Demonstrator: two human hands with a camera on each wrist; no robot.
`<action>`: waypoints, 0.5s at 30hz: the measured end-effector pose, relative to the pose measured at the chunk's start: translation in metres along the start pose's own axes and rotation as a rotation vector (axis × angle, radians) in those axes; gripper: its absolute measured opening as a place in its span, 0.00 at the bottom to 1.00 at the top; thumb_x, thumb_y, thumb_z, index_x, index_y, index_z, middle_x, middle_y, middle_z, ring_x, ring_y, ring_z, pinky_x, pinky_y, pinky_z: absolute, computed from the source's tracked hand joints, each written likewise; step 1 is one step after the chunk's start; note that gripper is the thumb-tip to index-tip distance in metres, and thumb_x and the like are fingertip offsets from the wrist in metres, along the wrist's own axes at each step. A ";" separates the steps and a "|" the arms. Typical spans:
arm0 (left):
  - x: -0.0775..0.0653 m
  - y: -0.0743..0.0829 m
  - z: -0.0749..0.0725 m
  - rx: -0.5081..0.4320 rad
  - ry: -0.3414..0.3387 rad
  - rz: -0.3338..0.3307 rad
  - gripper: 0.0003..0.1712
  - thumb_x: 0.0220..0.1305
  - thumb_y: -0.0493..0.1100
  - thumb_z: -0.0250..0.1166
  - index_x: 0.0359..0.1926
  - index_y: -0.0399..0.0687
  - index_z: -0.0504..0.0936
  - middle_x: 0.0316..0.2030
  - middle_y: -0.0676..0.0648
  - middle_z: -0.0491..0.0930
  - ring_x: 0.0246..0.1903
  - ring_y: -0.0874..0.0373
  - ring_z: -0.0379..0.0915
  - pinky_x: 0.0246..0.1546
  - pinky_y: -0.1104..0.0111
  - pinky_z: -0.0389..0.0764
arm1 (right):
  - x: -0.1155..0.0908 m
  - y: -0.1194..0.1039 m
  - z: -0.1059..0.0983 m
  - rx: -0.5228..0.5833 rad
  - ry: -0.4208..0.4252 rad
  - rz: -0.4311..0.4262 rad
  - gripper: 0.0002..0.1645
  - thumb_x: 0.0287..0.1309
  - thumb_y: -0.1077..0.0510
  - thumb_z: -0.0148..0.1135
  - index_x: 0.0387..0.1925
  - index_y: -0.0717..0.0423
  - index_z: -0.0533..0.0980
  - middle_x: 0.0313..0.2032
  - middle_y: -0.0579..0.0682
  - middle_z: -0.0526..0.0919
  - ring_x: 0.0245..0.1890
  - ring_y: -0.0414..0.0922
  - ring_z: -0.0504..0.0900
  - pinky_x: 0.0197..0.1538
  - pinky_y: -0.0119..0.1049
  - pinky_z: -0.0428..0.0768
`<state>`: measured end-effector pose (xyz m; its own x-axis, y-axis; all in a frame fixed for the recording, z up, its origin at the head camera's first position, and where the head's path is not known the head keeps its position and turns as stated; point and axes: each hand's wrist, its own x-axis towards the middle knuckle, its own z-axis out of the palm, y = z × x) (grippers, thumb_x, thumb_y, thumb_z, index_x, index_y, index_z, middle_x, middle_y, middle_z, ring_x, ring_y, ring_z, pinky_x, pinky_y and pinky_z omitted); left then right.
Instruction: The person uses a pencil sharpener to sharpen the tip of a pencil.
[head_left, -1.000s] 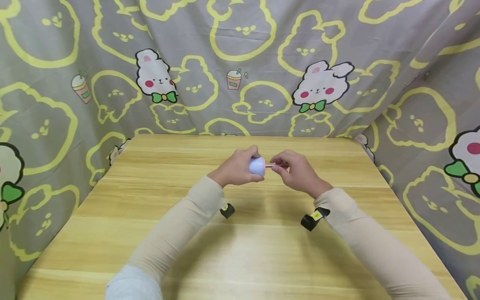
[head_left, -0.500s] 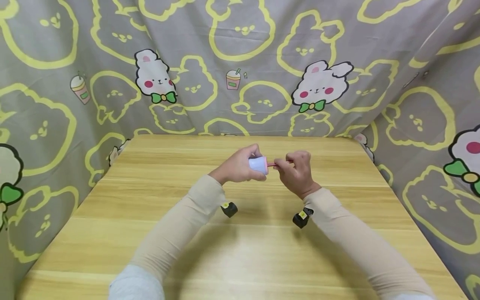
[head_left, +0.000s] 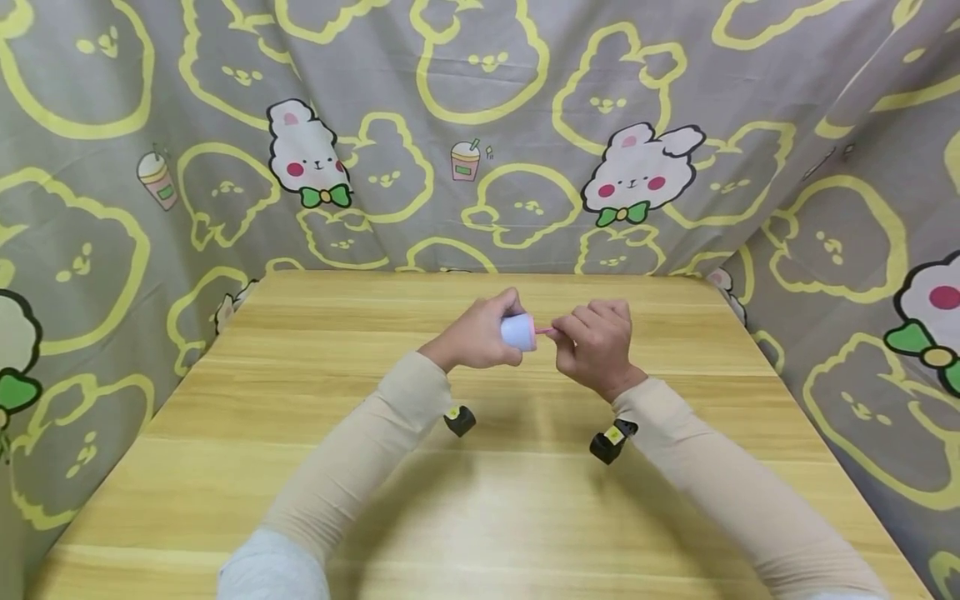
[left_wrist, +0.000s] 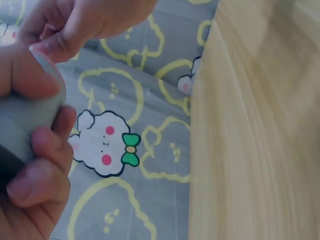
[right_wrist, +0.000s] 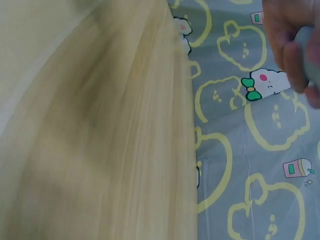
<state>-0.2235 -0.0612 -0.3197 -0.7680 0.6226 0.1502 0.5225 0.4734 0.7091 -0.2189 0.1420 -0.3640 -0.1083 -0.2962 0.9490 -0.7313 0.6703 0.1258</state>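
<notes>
Above the middle of the table, my left hand grips a small light-blue cup-shaped pencil sharpener, its pink end facing right. A thin pinkish-red pencil runs from that end to my right hand, which pinches it with the other fingers curled in. The right hand hides the rest of the pencil. In the left wrist view, my left fingers wrap round the sharpener's body, with the right hand just beyond. The right wrist view catches the sharpener at its right edge, between fingers.
The wooden table spreads beneath both arms. A grey curtain with yellow outlines and rabbit prints hangs along its back and sides. Black wrist cameras hang under the sleeves.
My right hand has turned about the pencil and its fingers have curled further in; it also shifted slightly. The left hand keeps its grip on the sharpener, almost in place.
</notes>
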 end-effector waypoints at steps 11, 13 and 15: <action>-0.001 -0.004 -0.007 0.067 -0.008 -0.080 0.25 0.44 0.32 0.71 0.42 0.45 0.69 0.40 0.45 0.79 0.34 0.51 0.75 0.30 0.65 0.78 | 0.001 0.000 -0.010 0.258 -0.380 0.101 0.05 0.59 0.61 0.66 0.33 0.61 0.79 0.26 0.51 0.79 0.21 0.43 0.74 0.23 0.37 0.75; -0.002 -0.005 -0.008 0.035 -0.018 -0.082 0.24 0.43 0.32 0.70 0.42 0.45 0.69 0.40 0.45 0.78 0.34 0.50 0.74 0.30 0.64 0.77 | -0.001 0.000 -0.010 0.235 -0.323 -0.005 0.09 0.64 0.59 0.61 0.35 0.63 0.79 0.28 0.54 0.79 0.22 0.47 0.76 0.24 0.40 0.76; -0.003 -0.005 -0.007 0.008 -0.038 -0.074 0.24 0.43 0.31 0.70 0.41 0.45 0.69 0.39 0.45 0.78 0.33 0.50 0.74 0.29 0.65 0.77 | -0.004 0.001 -0.008 0.196 -0.251 -0.091 0.13 0.69 0.57 0.55 0.33 0.63 0.79 0.27 0.54 0.80 0.23 0.49 0.78 0.25 0.41 0.76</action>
<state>-0.2264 -0.0698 -0.3182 -0.7901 0.6088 0.0718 0.4682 0.5237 0.7117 -0.2135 0.1493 -0.3651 -0.1809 -0.5235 0.8326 -0.8588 0.4966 0.1257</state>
